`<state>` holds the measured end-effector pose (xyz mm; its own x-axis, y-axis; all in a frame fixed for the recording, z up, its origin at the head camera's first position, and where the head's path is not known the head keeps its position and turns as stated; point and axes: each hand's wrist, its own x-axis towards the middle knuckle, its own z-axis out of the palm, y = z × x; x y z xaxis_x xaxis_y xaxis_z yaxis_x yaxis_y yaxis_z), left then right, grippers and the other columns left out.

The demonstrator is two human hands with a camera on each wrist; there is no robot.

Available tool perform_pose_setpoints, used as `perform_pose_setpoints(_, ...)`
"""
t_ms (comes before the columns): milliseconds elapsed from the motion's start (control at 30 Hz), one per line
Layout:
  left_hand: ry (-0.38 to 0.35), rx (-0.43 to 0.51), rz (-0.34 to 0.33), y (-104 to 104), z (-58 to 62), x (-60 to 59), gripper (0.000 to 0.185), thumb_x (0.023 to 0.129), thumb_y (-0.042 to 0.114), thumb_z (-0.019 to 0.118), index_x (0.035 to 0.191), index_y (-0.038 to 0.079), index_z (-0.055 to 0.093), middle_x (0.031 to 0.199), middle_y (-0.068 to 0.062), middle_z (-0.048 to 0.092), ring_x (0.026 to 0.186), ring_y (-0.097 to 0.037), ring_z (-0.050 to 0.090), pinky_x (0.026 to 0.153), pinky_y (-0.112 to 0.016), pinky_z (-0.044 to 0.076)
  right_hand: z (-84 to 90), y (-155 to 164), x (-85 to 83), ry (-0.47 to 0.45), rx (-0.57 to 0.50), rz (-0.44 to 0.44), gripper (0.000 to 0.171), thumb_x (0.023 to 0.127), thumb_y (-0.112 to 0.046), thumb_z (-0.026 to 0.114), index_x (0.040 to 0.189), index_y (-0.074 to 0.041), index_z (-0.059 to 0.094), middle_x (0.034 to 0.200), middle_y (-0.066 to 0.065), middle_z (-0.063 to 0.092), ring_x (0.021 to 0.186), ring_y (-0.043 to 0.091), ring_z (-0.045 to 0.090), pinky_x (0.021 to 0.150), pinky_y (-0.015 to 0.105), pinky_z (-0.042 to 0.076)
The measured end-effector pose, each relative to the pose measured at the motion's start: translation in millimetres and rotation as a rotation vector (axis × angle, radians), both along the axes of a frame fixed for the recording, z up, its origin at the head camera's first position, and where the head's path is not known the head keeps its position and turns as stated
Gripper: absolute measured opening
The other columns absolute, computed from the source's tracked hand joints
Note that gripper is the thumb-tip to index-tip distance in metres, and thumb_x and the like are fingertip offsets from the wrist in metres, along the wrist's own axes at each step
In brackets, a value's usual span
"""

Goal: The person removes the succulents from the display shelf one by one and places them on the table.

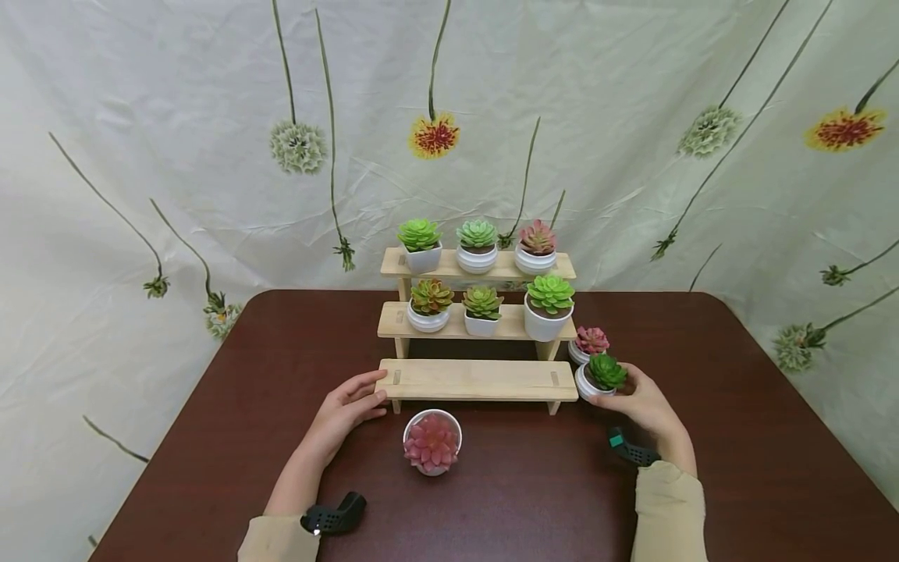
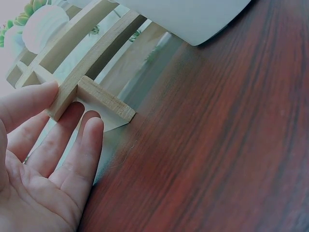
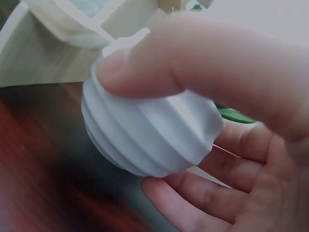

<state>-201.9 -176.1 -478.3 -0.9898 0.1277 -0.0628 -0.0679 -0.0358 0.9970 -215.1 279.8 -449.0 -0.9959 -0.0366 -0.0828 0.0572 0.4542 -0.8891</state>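
Note:
My right hand (image 1: 649,402) grips a potted succulent with dark green leaves (image 1: 605,372). In the right wrist view its white ribbed pot (image 3: 145,128) is tilted, with the thumb across the pot's side and the fingers around the other side. It is close beside the right end of a three-step wooden plant stand (image 1: 477,378). At the stand's left end, my left hand (image 1: 344,410) pinches the lowest board (image 2: 65,99), thumb on one side and fingers on the other. A pink-red succulent (image 1: 591,340) in a white pot stands just behind the green one, partly hidden by it.
Potted succulents fill the top board (image 1: 451,269) and the middle board (image 1: 460,329). A pink succulent (image 1: 431,443) in a white pot stands in front of the stand on the dark wood table (image 1: 520,492). A flower-print cloth (image 1: 604,101) hangs behind.

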Motion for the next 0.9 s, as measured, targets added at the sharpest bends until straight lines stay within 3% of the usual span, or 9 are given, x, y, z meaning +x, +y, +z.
perform_pose_setpoints(467,-0.003,0.014,0.008,0.7,-1.7,0.6,0.047,0.09,0.015,0.064,0.132,0.0,0.05,0.116,-0.015,0.06,0.094,-0.018,0.062,0.082,-0.031,0.053,-6.7,-2.3,-0.5,-0.052,0.077,-0.028,0.075,0.078,-0.022,0.076,0.132,0.009,0.035,0.125,0.027,0.049,0.106,0.033,0.052,0.088,0.041,0.046)
perform_pose_setpoints(900,-0.006,0.02,0.012,0.6,-1.2,-0.6,0.046,0.09,0.014,0.064,0.132,0.0,0.05,0.116,-0.016,0.06,0.093,-0.018,0.062,0.083,-0.032,0.053,-7.4,-3.5,-5.8,0.001,0.071,0.0,0.075,0.076,-0.018,0.077,0.132,0.01,0.036,0.12,0.026,0.051,0.102,0.032,0.054,0.082,0.035,0.047)
